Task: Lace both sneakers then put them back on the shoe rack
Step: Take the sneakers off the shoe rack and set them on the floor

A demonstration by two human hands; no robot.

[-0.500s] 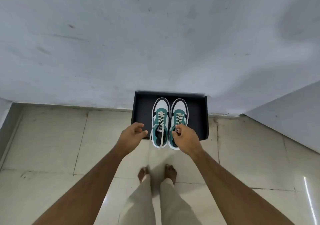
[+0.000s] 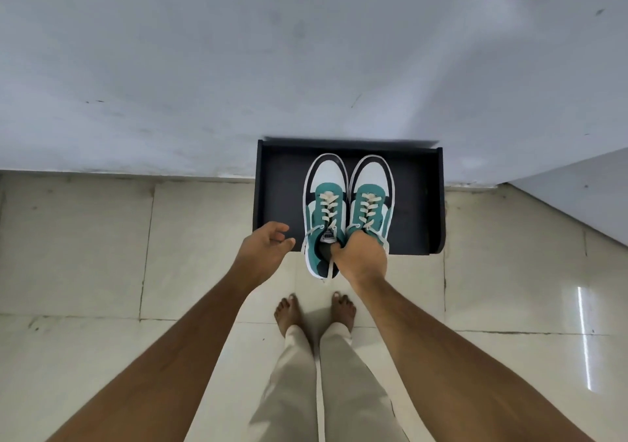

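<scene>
While both sneakers (image 2: pixel 346 210) sit over the black shoe rack (image 2: pixel 418 203), heels past its front edge, the right hand (image 2: pixel 362 254) pinches their inner collars (laces dangling). Left hand (image 2: pixel 265 248) hovers slack, holding nothing, just beside the rack's front-left corner.

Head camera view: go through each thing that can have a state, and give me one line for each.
Left sneaker: laced, one lace end hanging loose.
Right sneaker: laced, heel gripped by the right hand.
Shoe rack: holds both sneakers' toes; heels overhang its front edge.
Left hand: open, empty.
Right hand: closed on both sneakers' collars.
</scene>
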